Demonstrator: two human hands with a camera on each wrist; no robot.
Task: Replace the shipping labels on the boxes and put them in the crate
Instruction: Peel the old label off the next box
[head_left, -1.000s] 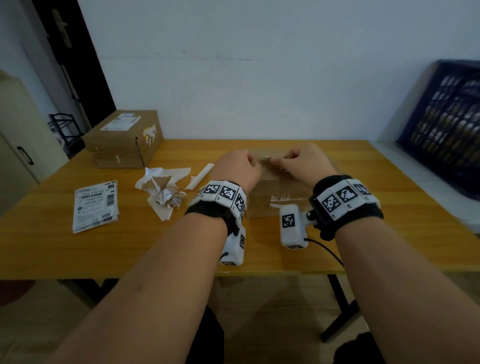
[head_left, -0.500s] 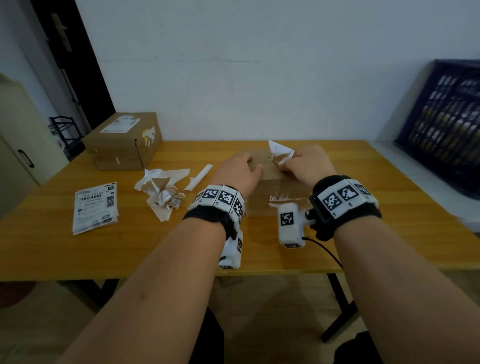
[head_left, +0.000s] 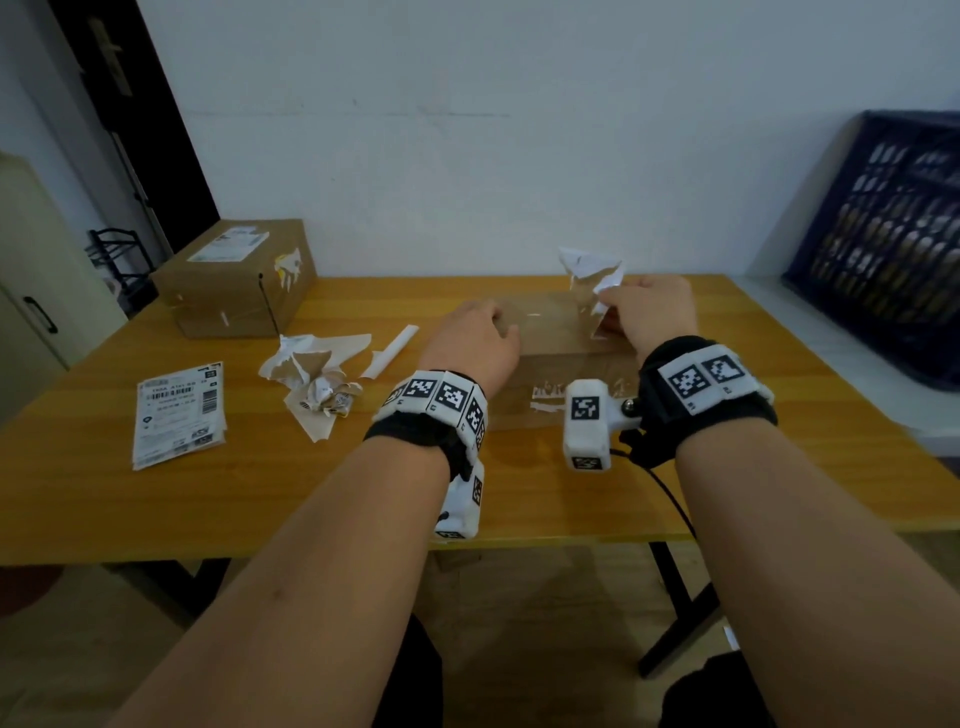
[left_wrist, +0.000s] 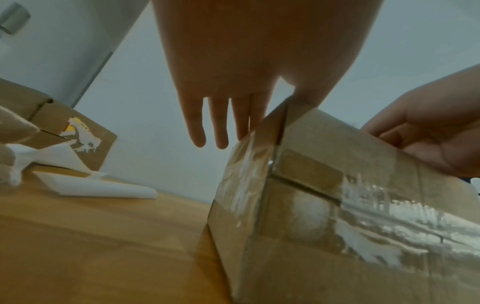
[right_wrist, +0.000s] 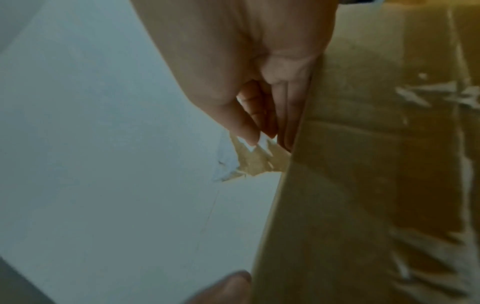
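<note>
A brown cardboard box (head_left: 553, 332) lies on the table in front of me, with white label residue on its near side. My left hand (head_left: 480, 335) rests flat on the box top near its left edge, fingers straight (left_wrist: 221, 131). My right hand (head_left: 641, 312) pinches a torn piece of the old label (head_left: 592, 273) and holds it lifted above the box's far right part. In the right wrist view the thumb and fingers grip the ragged brown and white strip (right_wrist: 250, 159) beside the box (right_wrist: 363, 185).
A second box (head_left: 239, 283) with a label on top stands at the back left. Fresh labels (head_left: 179, 413) lie at the front left, with crumpled label scraps (head_left: 311, 379) and a white strip (head_left: 392, 351) beside them. A dark blue crate (head_left: 883, 234) stands on the right.
My right hand has peeled the label piece off the box top and raised it up and to the right. My left hand went from curled to lying flat on the box.
</note>
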